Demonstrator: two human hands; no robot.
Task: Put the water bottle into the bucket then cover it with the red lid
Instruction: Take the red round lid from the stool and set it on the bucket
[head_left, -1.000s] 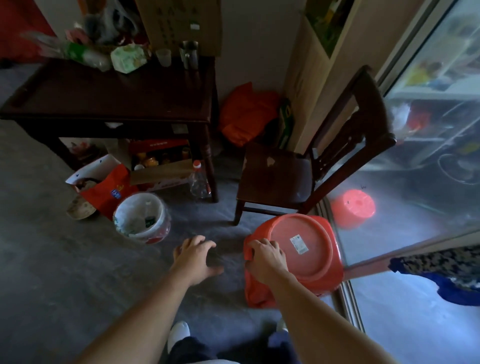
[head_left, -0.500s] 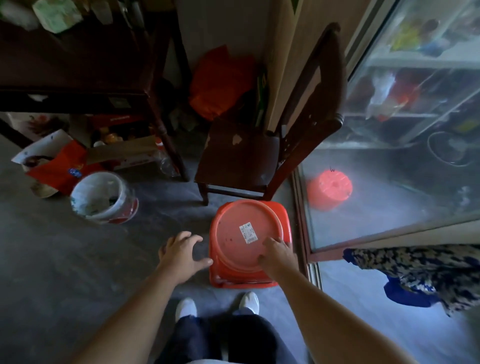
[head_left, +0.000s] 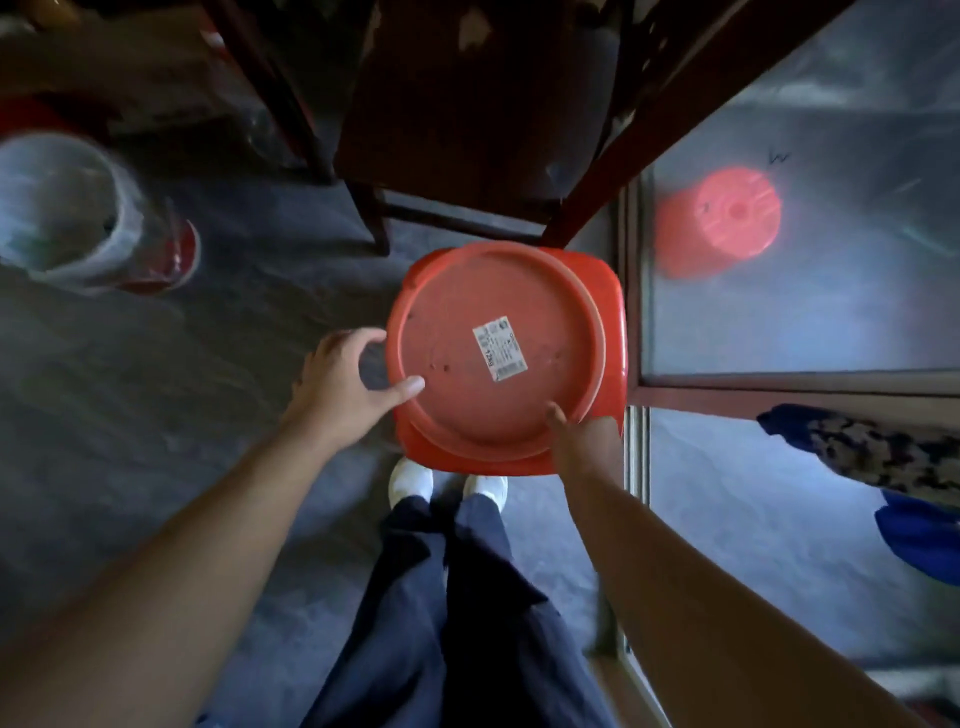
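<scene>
A round red lid with a white sticker lies flat on a square red bucket on the floor, just in front of my feet. Only the bucket's rim shows around the lid, and its inside is hidden. My left hand is at the lid's left edge, thumb on top and fingers curled at the rim. My right hand grips the lid's near right edge, with its fingers hidden under the rim. I cannot make out the water bottle.
A dark wooden chair stands right behind the bucket. A white lined bin sits on the floor at the left. A glass door with a red reflection runs along the right, and a blue patterned cloth hangs beside it.
My head has tipped down and closer, so the lid now fills the middle. My left hand moved right from the floor side onto the lid's edge. My right hand slid to the near right rim.
</scene>
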